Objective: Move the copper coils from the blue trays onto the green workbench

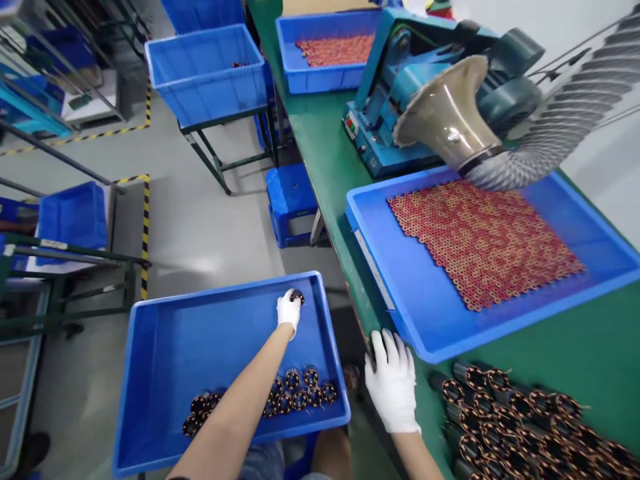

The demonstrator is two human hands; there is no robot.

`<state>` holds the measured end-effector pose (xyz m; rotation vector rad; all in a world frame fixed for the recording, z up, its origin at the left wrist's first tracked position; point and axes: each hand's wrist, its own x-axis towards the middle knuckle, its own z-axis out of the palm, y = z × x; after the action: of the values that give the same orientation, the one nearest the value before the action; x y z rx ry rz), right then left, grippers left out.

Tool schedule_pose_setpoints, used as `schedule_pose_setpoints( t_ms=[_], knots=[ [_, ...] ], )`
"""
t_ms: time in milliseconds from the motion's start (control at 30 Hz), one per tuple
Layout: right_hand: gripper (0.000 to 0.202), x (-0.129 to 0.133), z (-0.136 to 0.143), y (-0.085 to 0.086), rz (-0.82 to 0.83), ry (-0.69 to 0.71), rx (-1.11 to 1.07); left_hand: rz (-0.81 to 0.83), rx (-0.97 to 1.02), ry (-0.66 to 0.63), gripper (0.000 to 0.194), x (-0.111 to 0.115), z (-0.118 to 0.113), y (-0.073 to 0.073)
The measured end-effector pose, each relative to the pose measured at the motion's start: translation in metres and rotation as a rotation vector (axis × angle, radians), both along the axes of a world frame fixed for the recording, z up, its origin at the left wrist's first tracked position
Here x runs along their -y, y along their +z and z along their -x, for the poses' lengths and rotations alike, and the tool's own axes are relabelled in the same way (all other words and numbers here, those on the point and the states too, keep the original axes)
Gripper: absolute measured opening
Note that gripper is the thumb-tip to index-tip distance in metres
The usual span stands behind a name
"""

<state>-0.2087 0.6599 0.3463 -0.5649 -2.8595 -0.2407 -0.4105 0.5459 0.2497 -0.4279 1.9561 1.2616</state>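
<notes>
My left hand (pixel 289 312), in a white glove, is closed round a dark wound motor stator (pixel 298 297) inside the blue tray (pixel 195 340), near its far right corner. Along the tray's near side stand several more stators (pixel 300 399) with copper windings on show; my forearm hides part of them. Fingers stretched out, my gloved right hand (pixel 393 380) lies on the edge of the green table (pixel 327 150) and holds nothing. To the right of it is a pile of dark stators (pixel 510 413), many lying on their sides.
A second blue tray (pixel 415 307) on the table holds rows of small red rings (pixel 485 247). Behind it stands a teal machine (pixel 385 113) with a duct hose (pixel 565 127). A blue stool (pixel 293 200) and a bin on a stand (pixel 210 80) are beyond my tray.
</notes>
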Motion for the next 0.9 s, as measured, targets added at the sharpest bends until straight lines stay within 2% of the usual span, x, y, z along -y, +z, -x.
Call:
schedule_pose_setpoints(
  t_ms=[100, 200, 300, 400, 500, 567, 600, 667, 733, 767, 833, 900],
  knots=[
    [0.037, 0.002, 0.001, 0.002, -0.007, -0.007, 0.011, -0.087, 0.061, 0.061, 0.046, -0.023, 0.009, -0.002],
    [0.037, 0.003, 0.002, 0.002, 0.000, -0.007, 0.020, -0.221, 0.140, 0.044, 0.048, -0.028, 0.012, 0.003],
    [0.038, 0.003, 0.002, 0.003, 0.009, -0.024, 0.021, -0.285, 0.182, -0.043, 0.052, -0.005, 0.008, 0.007],
    [0.039, 0.004, 0.002, 0.003, 0.017, -0.039, 0.039, -0.213, 0.187, -0.199, 0.050, 0.033, -0.009, 0.009],
    [0.040, 0.005, 0.003, 0.004, 0.014, -0.050, 0.051, -0.118, 0.146, -0.427, 0.039, 0.067, -0.037, 0.015],
    [0.041, 0.006, 0.003, 0.004, 0.009, -0.059, 0.053, -0.130, 0.113, -0.596, 0.033, 0.081, -0.058, 0.022],
    [0.041, 0.007, 0.002, 0.004, 0.008, -0.061, 0.053, -0.140, 0.082, -0.741, 0.032, 0.085, -0.068, 0.027],
    [0.042, 0.007, 0.002, 0.004, 0.012, -0.064, 0.056, -0.095, -0.032, -1.138, 0.031, 0.086, -0.083, 0.036],
    [0.043, 0.007, 0.002, 0.004, 0.019, -0.067, 0.057, 0.043, -0.197, -1.537, 0.034, 0.080, -0.093, 0.044],
    [0.043, 0.007, 0.002, 0.004, 0.020, -0.067, 0.055, 0.106, -0.269, -1.670, 0.037, 0.076, -0.095, 0.046],
    [0.043, 0.007, 0.003, 0.003, 0.014, -0.063, 0.051, 0.146, -0.343, -1.783, 0.040, 0.065, -0.097, 0.046],
    [0.043, 0.006, 0.003, 0.003, 0.007, -0.064, 0.046, 0.110, -0.370, -1.843, 0.040, 0.058, -0.096, 0.043]
  ],
)
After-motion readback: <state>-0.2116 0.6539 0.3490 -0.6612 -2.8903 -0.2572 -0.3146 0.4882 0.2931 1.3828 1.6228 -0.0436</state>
